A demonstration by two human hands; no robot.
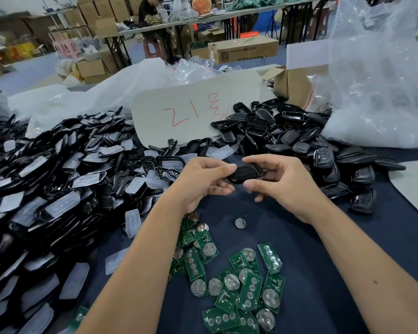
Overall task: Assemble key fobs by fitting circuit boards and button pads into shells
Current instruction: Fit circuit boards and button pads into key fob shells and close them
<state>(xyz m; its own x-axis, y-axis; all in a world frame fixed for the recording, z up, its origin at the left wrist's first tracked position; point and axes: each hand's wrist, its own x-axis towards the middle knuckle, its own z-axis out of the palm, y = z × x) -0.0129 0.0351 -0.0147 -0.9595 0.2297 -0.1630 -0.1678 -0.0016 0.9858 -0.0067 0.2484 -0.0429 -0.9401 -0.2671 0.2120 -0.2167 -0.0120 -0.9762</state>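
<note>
A black key fob shell (244,173) is held over the dark blue table cloth between both hands. My left hand (203,182) pinches its left end with thumb and fingers. My right hand (280,182) grips its right end, thumb below and fingers curled over the top. Several green circuit boards (239,283) with round coin cells lie scattered on the cloth below my forearms. A loose coin cell (240,223) lies alone near my right wrist. Translucent white button pads (132,222) lie among black shells on the left.
A large heap of black shells with pads (58,189) fills the left side. Another pile of black shells (299,138) sits behind and right of my hands. A card marked in red (191,114) and clear plastic bags (381,80) stand behind. A person works far back.
</note>
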